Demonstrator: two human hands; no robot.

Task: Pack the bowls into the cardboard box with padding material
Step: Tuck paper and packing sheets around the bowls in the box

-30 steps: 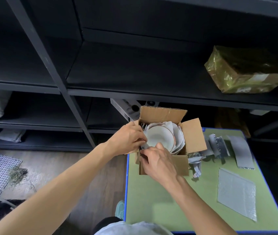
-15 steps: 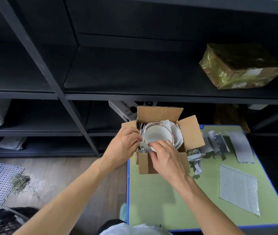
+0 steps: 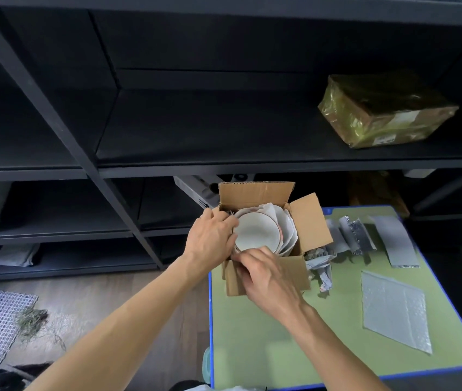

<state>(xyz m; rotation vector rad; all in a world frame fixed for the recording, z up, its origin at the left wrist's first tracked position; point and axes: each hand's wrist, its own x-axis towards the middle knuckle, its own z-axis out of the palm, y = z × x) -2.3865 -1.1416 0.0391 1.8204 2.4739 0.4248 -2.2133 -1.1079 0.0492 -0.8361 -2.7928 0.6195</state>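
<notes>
Green surface (image 3: 266,348) before dark shelving (image 3: 224,122) — at its far left corner the left hand (image 3: 212,238) curls its fingers over the left rim of 1 white bowl (image 3: 258,232), and the right hand (image 3: 266,275) pinches the white padding (image 3: 289,230) at the bowl's near rim. Both sit inside the open cardboard box (image 3: 311,221). Just right of it lie crumpled grey scraps (image 3: 320,263), then grey strips (image 3: 396,238) and 1 bubble-wrap sheet (image 3: 396,309) — a plastic-wrapped parcel (image 3: 384,111) rests on the shelf above.
</notes>
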